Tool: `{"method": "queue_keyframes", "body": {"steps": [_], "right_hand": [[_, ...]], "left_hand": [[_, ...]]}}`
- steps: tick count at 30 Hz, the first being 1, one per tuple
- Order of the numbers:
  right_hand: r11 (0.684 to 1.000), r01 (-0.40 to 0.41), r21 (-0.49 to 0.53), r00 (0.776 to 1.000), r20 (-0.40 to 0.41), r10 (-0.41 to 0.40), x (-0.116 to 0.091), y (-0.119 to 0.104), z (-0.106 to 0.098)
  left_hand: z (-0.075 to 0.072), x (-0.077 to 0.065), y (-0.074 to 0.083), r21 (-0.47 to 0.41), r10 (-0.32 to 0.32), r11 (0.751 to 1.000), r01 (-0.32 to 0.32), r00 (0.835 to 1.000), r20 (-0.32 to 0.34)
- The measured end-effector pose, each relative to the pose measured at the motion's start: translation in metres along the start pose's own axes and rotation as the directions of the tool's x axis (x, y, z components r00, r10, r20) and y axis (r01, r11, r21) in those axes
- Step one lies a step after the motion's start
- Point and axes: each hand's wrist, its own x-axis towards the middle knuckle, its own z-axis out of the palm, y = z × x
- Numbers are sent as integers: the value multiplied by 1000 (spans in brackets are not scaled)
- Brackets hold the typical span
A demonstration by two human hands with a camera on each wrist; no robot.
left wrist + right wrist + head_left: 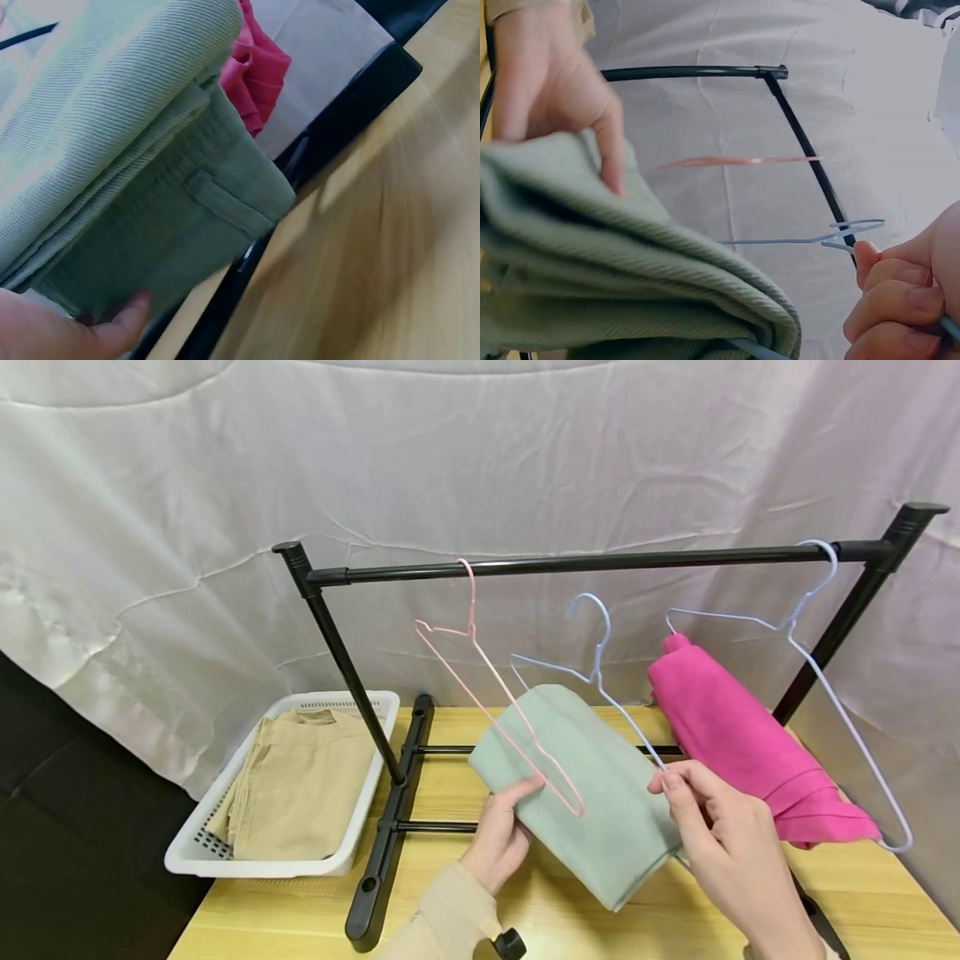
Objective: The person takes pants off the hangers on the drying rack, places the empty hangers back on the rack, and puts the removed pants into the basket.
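Two bare hands work a folded sage-green cloth [581,785] draped over a pale blue wire hanger [600,672], held in the air just above a light wooden table [862,893] and in front of a black clothes rack [570,562]. The left hand [498,839] grips the cloth's lower left edge, thumb laid on top and fingers curled beneath; the left wrist view shows the thumb [124,322] pressed against the ribbed fabric's underside. The right hand [723,839] pinches the thin lower wire of the blue hanger at the cloth's right edge, its fingers [889,300] curled tightly round the wire in the right wrist view. That hanger's hook is free of the rail, sitting below it. On the rail hangs an empty pink wire hanger [487,685], tilted and crossing in front of the green cloth, and farther right a second pale hanger [825,660] carrying a folded magenta cloth [742,752], close beside the right hand. At the table's left end, a white plastic basket [195,856] holds a folded tan cloth [300,789]. A creased white sheet [480,452] covers the backdrop.
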Motion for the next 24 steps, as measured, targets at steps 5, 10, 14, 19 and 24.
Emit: {"method": "queue_keyframes", "body": {"steps": [5,10,14,19,24], "right_hand": [[999,-2,42,1000,3,2,-2,-5,-2],[997,9,75,1000,-8,-9,-4,-7,-5],[995,23,98,1000,-22,-21,-4,-8,-6],[992,56,115,998,-37,-52,-3,-7,-7],[993,51,105,998,-35,-48,-3,-6,-7]], "left_hand": [[-3,6,-11,-57,-44,997,47,998,49],[-10,14,-21,-83,-57,994,70,988,145],[-12,18,-28,-140,-68,986,91,984,167],[-9,19,-30,-237,-49,968,88,985,164],[-11,17,-25,-223,-76,969,103,989,128]]}}
